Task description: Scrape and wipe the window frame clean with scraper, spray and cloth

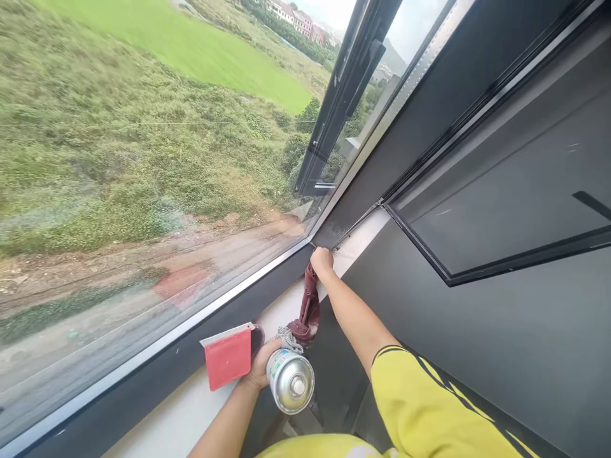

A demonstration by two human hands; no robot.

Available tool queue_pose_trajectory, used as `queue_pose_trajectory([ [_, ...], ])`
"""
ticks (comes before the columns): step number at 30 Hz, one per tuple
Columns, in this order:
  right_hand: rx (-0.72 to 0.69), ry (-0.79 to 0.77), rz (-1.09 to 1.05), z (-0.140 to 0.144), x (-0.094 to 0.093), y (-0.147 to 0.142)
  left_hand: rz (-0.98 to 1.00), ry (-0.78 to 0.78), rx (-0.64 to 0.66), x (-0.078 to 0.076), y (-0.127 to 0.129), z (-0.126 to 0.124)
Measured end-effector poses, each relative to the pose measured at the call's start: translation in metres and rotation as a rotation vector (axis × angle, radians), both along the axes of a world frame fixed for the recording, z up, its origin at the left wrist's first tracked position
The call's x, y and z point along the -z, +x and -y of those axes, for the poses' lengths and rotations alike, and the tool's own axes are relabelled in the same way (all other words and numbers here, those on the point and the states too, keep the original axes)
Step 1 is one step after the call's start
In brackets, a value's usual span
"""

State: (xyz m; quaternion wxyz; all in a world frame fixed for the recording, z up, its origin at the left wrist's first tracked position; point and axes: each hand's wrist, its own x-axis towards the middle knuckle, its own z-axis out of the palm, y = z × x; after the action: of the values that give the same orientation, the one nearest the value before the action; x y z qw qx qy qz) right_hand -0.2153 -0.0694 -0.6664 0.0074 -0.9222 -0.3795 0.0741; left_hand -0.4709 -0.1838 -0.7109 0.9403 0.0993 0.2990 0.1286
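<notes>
My right hand (322, 259) is closed around the upper end of a maroon cloth (310, 308) at the lower corner of the window frame. The cloth hangs down from that fist, over the white ledge. Lower down, my left hand (260, 367) grips an aerosol can (290, 383), its silver round end facing me. A red scraper (228, 359) with a pale straight edge sticks out on the left of the same hand. Bunched grey corded material (289, 339) sits between the can and the cloth; its hold is hidden.
Beside me a large window pane (143, 159) looks onto grass and a dirt path. A dark window sash (338, 95) stands open outside. The white ledge (181, 413) runs below the frame. A black-framed glass panel (501, 191) is at right.
</notes>
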Motion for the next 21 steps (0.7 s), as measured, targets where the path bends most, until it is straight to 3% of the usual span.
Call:
queue_pose_trajectory([
  [4,-0.135,0.062,0.104,-0.015,0.009,-0.003,0.016,-0.006,-0.016,0.004,0.0,0.0],
  [7,-0.127,0.04,0.078,-0.011,0.01,-0.001,0.006,-0.022,-0.022,0.008,0.001,-0.001],
  [12,0.041,-0.008,-0.025,0.03,-0.012,0.009,0.007,-0.018,0.01,0.016,0.002,-0.002],
  [14,0.079,0.048,-0.01,0.056,-0.025,0.016,-0.005,-0.014,0.033,0.013,0.005,0.001],
  [17,0.145,0.367,-0.096,0.11,-0.044,0.031,-0.013,0.005,0.071,-0.001,0.015,0.01],
  [21,0.475,1.02,-0.575,0.2,-0.055,0.045,0.042,0.068,0.195,-0.033,0.034,0.021],
])
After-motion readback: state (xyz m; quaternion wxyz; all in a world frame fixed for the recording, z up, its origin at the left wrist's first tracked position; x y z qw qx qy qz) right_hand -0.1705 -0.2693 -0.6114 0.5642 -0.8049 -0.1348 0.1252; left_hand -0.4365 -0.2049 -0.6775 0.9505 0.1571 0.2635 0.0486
